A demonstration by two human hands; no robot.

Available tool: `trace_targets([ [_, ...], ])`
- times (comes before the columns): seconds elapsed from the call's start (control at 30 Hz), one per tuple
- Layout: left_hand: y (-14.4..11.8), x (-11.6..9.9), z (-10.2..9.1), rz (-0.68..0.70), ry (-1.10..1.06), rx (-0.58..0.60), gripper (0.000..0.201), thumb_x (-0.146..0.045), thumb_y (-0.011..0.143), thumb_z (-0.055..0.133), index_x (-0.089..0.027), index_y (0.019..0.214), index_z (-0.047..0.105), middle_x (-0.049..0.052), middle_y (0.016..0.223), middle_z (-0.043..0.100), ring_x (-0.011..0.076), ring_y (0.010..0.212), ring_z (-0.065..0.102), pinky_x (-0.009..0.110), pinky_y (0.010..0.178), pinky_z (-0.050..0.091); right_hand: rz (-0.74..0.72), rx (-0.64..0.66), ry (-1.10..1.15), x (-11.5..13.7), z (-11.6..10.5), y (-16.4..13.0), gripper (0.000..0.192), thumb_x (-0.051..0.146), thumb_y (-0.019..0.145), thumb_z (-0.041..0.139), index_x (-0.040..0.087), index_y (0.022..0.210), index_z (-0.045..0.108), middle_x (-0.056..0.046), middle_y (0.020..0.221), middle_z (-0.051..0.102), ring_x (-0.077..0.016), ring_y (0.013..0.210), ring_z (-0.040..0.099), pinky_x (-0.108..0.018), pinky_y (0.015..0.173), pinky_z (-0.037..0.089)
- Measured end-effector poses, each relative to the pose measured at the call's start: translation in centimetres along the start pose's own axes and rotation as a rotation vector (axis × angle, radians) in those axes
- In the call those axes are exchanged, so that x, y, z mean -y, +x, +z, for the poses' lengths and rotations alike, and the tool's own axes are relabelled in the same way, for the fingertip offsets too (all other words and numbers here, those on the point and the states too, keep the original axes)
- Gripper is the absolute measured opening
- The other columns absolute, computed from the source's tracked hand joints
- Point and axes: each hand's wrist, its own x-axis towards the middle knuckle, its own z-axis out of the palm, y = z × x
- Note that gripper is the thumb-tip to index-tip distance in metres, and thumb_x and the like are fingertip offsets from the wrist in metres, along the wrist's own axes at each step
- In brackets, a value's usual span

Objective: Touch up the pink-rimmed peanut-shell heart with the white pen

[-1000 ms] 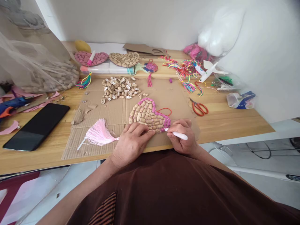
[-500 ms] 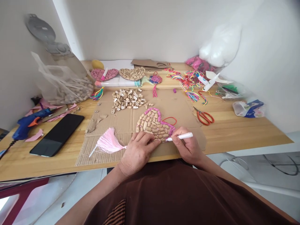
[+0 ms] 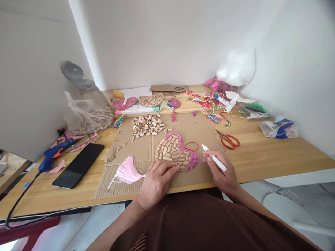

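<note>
Bright, soft daylight; wide-angle edge distortion.

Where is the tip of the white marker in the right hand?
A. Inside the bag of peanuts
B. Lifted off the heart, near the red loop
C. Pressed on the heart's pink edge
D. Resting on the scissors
B: the white marker in the right hand points up clear of the peanut-shell heart, its tip beside the red loop.

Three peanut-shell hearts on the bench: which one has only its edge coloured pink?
The near heart, under the left hand, on the cardboard sheet. Its middle is bare shell with a pink border. At the back, one heart is all pink; the other is all bare.
</note>
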Motion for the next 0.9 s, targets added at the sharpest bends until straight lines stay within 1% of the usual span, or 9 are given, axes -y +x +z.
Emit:
trace_targets([
  [0.13,0.0,-0.4,-0.3,0.038,0.007,-0.017,0.046,-0.002,0.090,0.044,-0.017,0.133,0.054,0.008,0.110,0.069,0.0230,0.101,0.057,0.039,0.090,0.046,-0.119,-0.022,-0.054,-0.1,0.0,-0.4,0.018,0.025,0.098,0.053,0.025,0.112,0.065,-0.002,0.094,0.068,-0.0147,0.086,0.065,-0.026,0.081,0.050],
  [0.33,-0.1,-0.6,0.1,-0.027,0.063,-0.070,0.031,-0.008,0.093,0.048,-0.017,0.121,0.057,0.005,0.093,0.071,0.0204,0.080,0.058,0.035,0.072,0.047,-0.136,-0.027,-0.128,-1.0,0.0,-0.3,0.017,0.031,0.096,0.056,0.025,0.110,0.065,-0.003,0.098,0.071,-0.0162,0.085,0.068,-0.026,0.078,0.052],
  [0.4,-0.2,-0.5,0.1,-0.020,0.069,-0.072,0.033,-0.009,0.094,0.048,-0.019,0.124,0.056,0.004,0.095,0.072,0.0202,0.082,0.058,0.036,0.074,0.048,-0.150,-0.042,-0.147,-1.0,0.2,-0.2,0.017,0.032,0.096,0.057,0.025,0.108,0.065,-0.003,0.098,0.071,-0.0170,0.086,0.069,-0.027,0.078,0.052],
  [0.5,-0.3,-0.6,-0.3,-0.010,0.018,-0.050,0.048,-0.004,0.092,0.043,-0.020,0.137,0.051,0.008,0.113,0.070,0.0215,0.103,0.059,0.039,0.090,0.049,-0.144,-0.056,-0.151,-0.7,0.4,-0.4,0.016,0.032,0.096,0.057,0.025,0.108,0.065,-0.003,0.100,0.071,-0.0177,0.088,0.069,-0.027,0.078,0.053],
  [0.57,-0.3,-0.8,-0.7,0.005,-0.031,-0.042,0.051,-0.001,0.090,0.041,-0.020,0.135,0.054,0.009,0.117,0.068,0.0214,0.111,0.057,0.039,0.096,0.048,-0.133,-0.043,-0.125,-0.5,0.5,-0.6,0.016,0.031,0.096,0.056,0.025,0.109,0.064,-0.004,0.102,0.071,-0.0183,0.090,0.069,-0.028,0.080,0.053],
  [0.63,-0.3,-0.9,-1.0,0.023,-0.061,-0.050,0.040,-0.002,0.090,0.044,-0.022,0.118,0.065,0.006,0.099,0.071,0.0210,0.098,0.060,0.037,0.088,0.050,-0.133,-0.048,-0.088,-0.4,0.6,-0.8,0.017,0.030,0.098,0.052,0.025,0.110,0.063,-0.004,0.102,0.071,-0.0186,0.091,0.068,-0.029,0.083,0.054],
  [0.73,-0.2,-0.7,-1.0,0.040,-0.063,-0.076,0.036,-0.001,0.089,0.042,-0.022,0.106,0.067,0.004,0.086,0.068,0.0199,0.087,0.059,0.033,0.077,0.050,-0.122,-0.011,-0.023,-0.4,0.6,-0.9,0.019,0.028,0.100,0.047,0.024,0.111,0.062,-0.004,0.097,0.070,-0.0181,0.087,0.068,-0.030,0.079,0.054],
  [0.8,-0.2,-0.3,-0.8,0.084,-0.033,-0.103,0.039,0.000,0.089,0.042,-0.022,0.109,0.066,0.004,0.087,0.068,0.0188,0.085,0.060,0.031,0.076,0.051,-0.120,0.010,-0.008,-0.3,0.6,-0.9,0.020,0.026,0.101,0.044,0.024,0.111,0.061,-0.003,0.090,0.068,-0.0167,0.082,0.066,-0.029,0.077,0.053],
  [0.9,-0.4,0.2,-0.3,0.127,0.033,-0.128,0.045,0.003,0.087,0.042,-0.021,0.120,0.063,0.004,0.098,0.070,0.0176,0.093,0.062,0.030,0.084,0.051,-0.103,0.042,0.005,0.0,0.5,-0.9,0.019,0.025,0.100,0.044,0.024,0.110,0.060,-0.001,0.085,0.066,-0.0150,0.076,0.063,-0.028,0.073,0.051],
])
